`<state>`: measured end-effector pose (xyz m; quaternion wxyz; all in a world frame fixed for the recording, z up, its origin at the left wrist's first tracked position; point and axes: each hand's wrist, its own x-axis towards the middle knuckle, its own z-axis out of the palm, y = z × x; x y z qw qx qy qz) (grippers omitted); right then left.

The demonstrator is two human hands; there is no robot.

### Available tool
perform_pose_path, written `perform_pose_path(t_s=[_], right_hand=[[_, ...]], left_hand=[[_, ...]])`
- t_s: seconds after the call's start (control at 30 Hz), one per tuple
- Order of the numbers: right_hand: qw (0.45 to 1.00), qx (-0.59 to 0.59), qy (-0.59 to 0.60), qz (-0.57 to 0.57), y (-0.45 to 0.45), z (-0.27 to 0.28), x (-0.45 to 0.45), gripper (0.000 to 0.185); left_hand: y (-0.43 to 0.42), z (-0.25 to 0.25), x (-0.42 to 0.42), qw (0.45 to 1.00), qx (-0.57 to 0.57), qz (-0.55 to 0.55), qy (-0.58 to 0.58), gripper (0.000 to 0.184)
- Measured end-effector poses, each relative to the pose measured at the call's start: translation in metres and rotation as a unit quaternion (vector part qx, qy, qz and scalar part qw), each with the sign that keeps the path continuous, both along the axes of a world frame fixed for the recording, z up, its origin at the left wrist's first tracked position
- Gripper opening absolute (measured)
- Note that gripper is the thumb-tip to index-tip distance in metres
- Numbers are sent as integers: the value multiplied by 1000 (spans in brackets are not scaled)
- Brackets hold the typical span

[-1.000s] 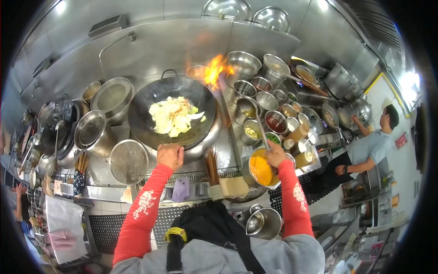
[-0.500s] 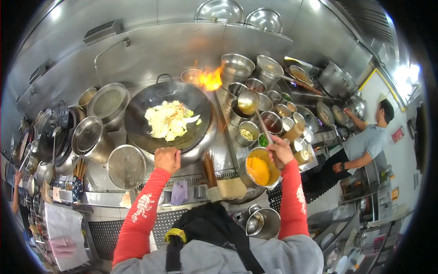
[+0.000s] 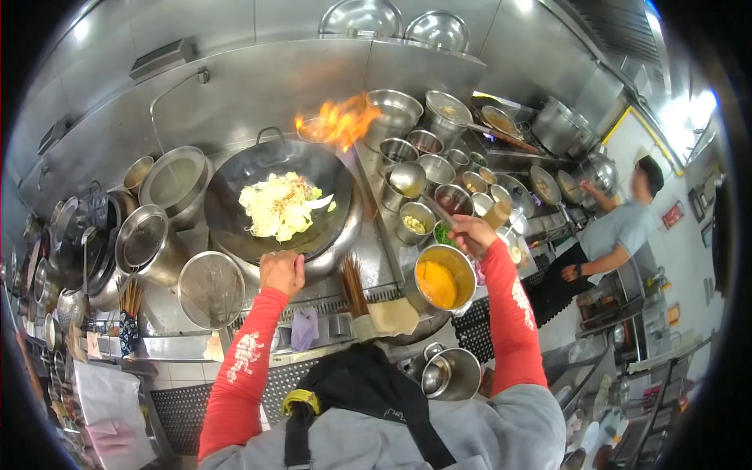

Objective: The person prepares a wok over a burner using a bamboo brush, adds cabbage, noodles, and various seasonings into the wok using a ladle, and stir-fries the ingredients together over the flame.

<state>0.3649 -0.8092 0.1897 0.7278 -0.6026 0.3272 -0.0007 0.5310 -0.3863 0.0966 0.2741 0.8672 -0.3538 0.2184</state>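
My left hand (image 3: 283,272) is closed at the near edge of a dark wok (image 3: 227,211), with the handle there hidden under the fingers. Chopped cabbage (image 3: 283,206) with thin orange shreds is heaped in the middle of the wok. My right hand (image 3: 473,236) grips the handle of a metal ladle (image 3: 408,178). The ladle's bowl hangs over the group of metal pots, close to a pot of pale chopped pieces (image 3: 416,222). Just below my right hand stands a metal pot (image 3: 468,296) with yellow-orange liquid, like beaten egg (image 3: 437,283).
Flames (image 3: 345,123) rise behind the wok's right side. A bamboo brush (image 3: 354,290) and a round strainer (image 3: 211,290) lie near the front edge. Stacked metal pots (image 3: 147,244) stand at left. Another person (image 3: 615,227) works at the right.
The ladle's bowl has shifted left and lower over the pots, and my right hand has moved slightly up and left. The flames have spread wider. My left hand stays at the wok.
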Motion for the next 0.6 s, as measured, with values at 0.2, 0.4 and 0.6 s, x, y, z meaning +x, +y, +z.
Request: perform_pose_path(t_s=[0.2,0.4,0.6], right_hand=[[987,110,-108,-35,14,22,-33,47],[990,56,-125,-41,24,37,-48,52],[993,-24,-111,-29,85,62,-52,53]], left_hand=[[2,-2,3,1000,-14,-10,2,18],[1,2,1,1000,-12,-13,-6,19],[1,0,2,1000,0,-12,7,19]])
